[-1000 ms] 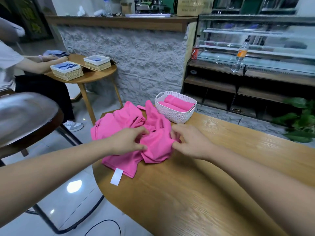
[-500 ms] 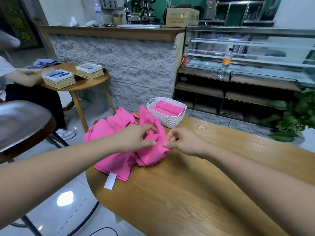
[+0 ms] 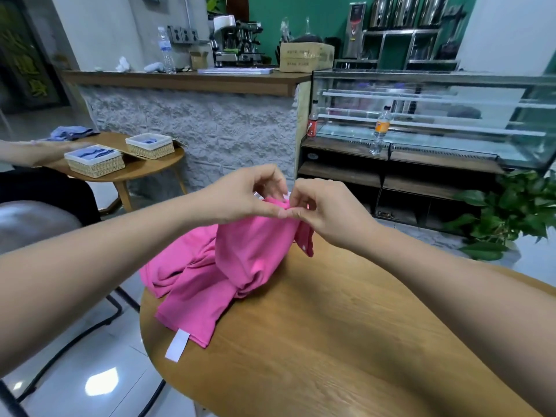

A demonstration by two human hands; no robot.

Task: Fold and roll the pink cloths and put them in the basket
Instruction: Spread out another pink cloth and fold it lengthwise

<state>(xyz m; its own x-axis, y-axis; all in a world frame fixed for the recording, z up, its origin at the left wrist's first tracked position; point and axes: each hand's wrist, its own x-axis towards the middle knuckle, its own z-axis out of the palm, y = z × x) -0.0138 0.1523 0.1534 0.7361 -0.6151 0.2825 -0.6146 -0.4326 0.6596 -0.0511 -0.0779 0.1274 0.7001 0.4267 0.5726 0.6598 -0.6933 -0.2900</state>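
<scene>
Lifted off the tabletop since a moment ago, both hands now pinch one pink cloth (image 3: 249, 251) by its top edge, left hand (image 3: 240, 197) and right hand (image 3: 328, 212) fingertip to fingertip. Its lower folds and a white label (image 3: 177, 346) trail on the round wooden table (image 3: 331, 341). Beyond stand a stone-faced counter (image 3: 195, 124), a glass display case (image 3: 436, 115) and a leafy plant (image 3: 508, 212); the basket is hidden behind the hands.

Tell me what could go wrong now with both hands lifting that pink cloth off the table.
The lifted pink cloth is tangled with the pile, which overhangs the table edge, so pulling higher may drag it to the floor. The left hand and right hand pinch almost one spot, so it may not spread flat.
</scene>
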